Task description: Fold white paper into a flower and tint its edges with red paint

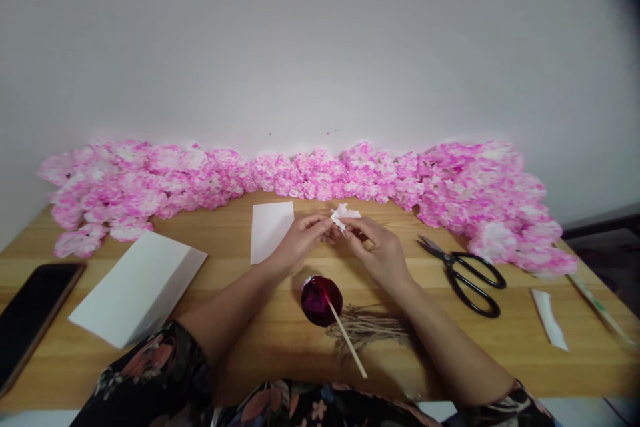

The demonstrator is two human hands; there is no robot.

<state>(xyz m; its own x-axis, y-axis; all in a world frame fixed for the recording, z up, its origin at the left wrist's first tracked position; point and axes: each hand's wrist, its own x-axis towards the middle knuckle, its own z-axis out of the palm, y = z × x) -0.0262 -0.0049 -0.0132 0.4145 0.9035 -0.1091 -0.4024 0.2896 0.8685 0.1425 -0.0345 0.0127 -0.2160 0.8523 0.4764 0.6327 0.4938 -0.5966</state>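
Note:
Between my two hands, above the middle of the table, is a small white paper flower (344, 213) with ruffled edges. My left hand (311, 232) pinches it low on its left side, thumb and fingers together. On the other side my right hand (376, 245) grips its edge with the thumb and fingertips. Just below the hands stands a small cup of dark magenta liquid (315, 300), a wooden stick (350, 345) leaning out of it. Beside the cup lies a bundle of thin brown strings or stems (375, 325), partly behind my right forearm.
Pink and white paper flowers (310, 173) line the table's back edge along the wall. Black-handled scissors (470, 273) lie at right, near a white strip (550, 320) and a thin stick (600, 310). Leftward are a white sheet (267, 230), a white paper stack (135, 287) and a phone (37, 313).

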